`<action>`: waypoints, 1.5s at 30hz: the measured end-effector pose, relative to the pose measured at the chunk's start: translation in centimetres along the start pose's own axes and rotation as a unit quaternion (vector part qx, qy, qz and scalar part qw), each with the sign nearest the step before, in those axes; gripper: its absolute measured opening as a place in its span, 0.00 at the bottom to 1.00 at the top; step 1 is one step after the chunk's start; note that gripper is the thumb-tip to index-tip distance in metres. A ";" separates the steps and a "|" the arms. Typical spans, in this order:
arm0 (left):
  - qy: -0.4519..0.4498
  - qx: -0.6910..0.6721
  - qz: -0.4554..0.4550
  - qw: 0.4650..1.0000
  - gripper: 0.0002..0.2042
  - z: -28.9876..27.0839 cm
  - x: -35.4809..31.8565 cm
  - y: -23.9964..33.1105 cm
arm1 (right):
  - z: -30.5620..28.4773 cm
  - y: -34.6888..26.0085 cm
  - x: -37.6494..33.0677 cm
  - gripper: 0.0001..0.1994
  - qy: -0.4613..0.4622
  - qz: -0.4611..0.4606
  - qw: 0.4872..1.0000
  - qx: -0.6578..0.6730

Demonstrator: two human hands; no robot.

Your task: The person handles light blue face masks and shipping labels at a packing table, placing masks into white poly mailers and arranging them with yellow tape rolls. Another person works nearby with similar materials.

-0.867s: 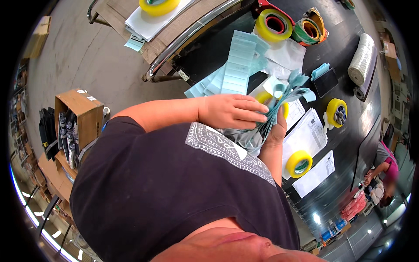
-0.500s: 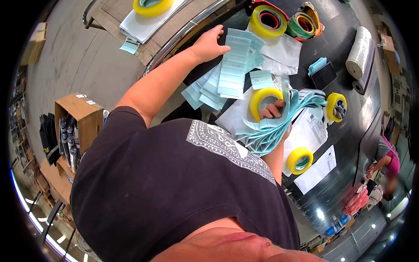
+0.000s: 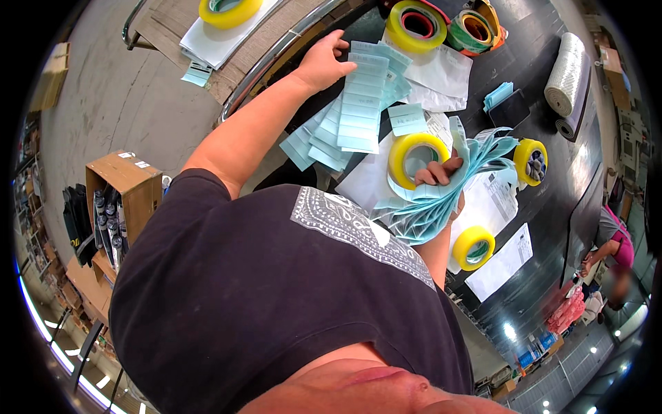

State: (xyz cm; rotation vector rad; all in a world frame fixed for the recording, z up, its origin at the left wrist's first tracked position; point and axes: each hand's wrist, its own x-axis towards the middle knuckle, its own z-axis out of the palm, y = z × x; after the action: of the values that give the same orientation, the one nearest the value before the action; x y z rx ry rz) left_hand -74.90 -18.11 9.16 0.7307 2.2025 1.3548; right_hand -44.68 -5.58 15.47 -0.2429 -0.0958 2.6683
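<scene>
My right hand (image 3: 441, 171) grips a thick folded bundle of light-blue label strips (image 3: 476, 165). Its fingers curl over the inner edge, and the folds fan out below and to the right. Farther left, my left hand (image 3: 324, 63) has its fingers apart, the thumb tip at the edge of a flat light-blue label strip (image 3: 363, 103). More blue strips (image 3: 324, 141) lie partly under that one, spread across the table edge. Beside my right fingers rests a yellow tape roll (image 3: 397, 165), partly covered by the bundle. A short blue label piece (image 3: 407, 119) lies just above the roll.
On the black table (image 3: 524, 214) lie another yellow tape roll (image 3: 473, 248), a white sheet (image 3: 500, 263), a dark phone-like slab (image 3: 510, 110) and a silver foil roll (image 3: 564, 79). Left stands a cart (image 3: 169, 31) with papers and tape. A person (image 3: 614, 248) is at the far right.
My right fingers and the bundle's upper folds have shifted slightly up and outward. My left hand keeps about the same place by the strip. The whole view has moved a little.
</scene>
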 end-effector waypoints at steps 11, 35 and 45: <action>0.016 0.167 0.246 0.955 0.15 2.4 -1.9 4.9 | -0.2 -1.0 -0.7 0.38 0.020 -0.021 0.999 0.025; -0.182 0.213 0.108 0.954 0.23 8.9 -2.4 7.2 | -0.4 -2.5 -2.1 0.09 0.036 -0.025 0.992 -0.116; -0.178 0.020 0.209 0.961 0.20 4.0 -6.4 18.5 | 0.2 -3.1 0.0 0.19 0.141 -0.015 0.900 -0.413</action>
State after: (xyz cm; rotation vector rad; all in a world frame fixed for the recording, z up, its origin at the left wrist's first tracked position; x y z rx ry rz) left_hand -63.82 -12.63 24.87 1.3987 1.8551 1.2422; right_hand -43.39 -2.78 15.94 -0.8705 -1.1275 2.3680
